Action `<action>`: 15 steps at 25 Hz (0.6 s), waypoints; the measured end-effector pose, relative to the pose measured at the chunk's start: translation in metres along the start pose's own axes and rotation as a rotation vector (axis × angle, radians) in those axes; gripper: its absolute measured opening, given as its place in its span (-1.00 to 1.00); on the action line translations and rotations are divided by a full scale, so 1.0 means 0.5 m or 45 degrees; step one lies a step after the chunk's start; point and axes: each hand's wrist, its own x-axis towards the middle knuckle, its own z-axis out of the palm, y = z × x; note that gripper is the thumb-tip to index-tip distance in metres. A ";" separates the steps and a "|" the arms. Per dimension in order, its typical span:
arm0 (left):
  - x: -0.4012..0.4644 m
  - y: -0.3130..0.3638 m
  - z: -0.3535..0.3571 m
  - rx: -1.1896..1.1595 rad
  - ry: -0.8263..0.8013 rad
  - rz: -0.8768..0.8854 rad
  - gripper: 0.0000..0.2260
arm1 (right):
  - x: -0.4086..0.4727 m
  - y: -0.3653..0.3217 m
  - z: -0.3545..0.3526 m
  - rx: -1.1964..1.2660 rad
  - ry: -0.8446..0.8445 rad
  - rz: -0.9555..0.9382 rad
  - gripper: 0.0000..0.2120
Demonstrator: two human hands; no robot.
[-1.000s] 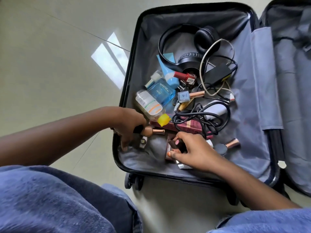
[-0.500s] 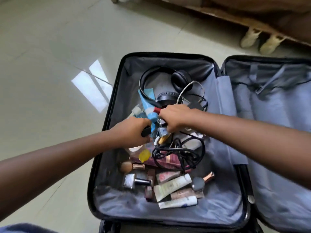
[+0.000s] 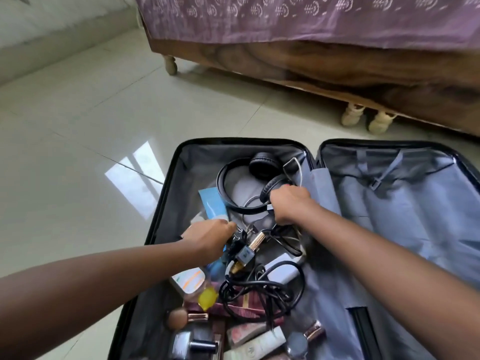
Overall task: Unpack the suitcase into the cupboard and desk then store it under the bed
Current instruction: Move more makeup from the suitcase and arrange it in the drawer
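Suitcase (image 3: 166,203) contents partly hidden under both hands (image 3: 249,219).

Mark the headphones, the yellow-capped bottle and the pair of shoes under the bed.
headphones (image 3: 262,165): head view, on the upper ear cup.
yellow-capped bottle (image 3: 207,296): head view, on the yellow cap.
pair of shoes (image 3: 379,123): head view, on the right shoe's toe.

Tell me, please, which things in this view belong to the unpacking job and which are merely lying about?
Part of the job:
suitcase, open on the floor
headphones, gripped by the right hand
tangled black cable
blue tube
bottles, which the left hand grips
bed, for storing the case underneath

Lying about:
pair of pale shoes under the bed
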 end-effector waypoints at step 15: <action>0.045 0.090 0.017 -0.461 0.124 -0.134 -0.61 | 0.025 0.140 -0.071 0.303 -0.699 0.142 -0.85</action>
